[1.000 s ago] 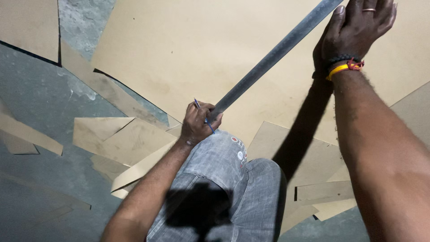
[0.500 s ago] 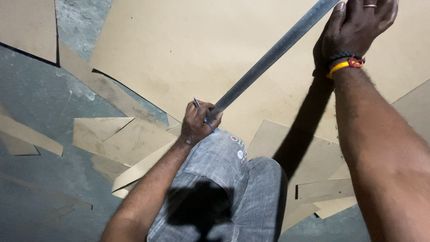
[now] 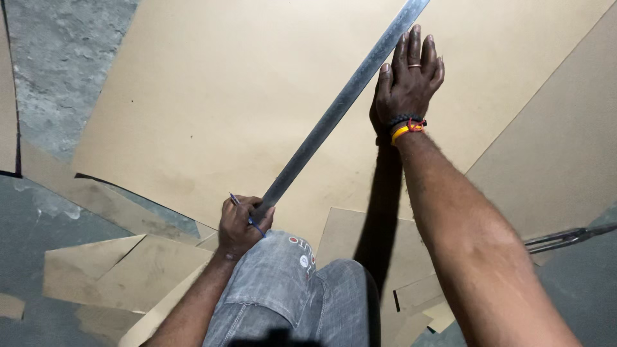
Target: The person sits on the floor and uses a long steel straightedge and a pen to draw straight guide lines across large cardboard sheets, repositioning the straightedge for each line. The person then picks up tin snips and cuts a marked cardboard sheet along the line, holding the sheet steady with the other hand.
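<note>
- Shifted since the earlier frame, the right hand (image 3: 409, 80) is now laid flat, fingers spread, holding nothing.
- A large tan cardboard sheet (image 3: 212, 109) is spread over grey concrete floor (image 3: 58, 71).
- A long grey metal straightedge (image 3: 334, 112) is laid diagonally across it.
- A thin blue pen (image 3: 247, 218) is gripped in the curled left hand (image 3: 239, 225) at the straightedge's near end.

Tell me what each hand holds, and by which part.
The left hand grips a blue pen by its shaft and touches the near end of the long metal ruler. The right hand holds nothing, lying flat beside the ruler.
</note>
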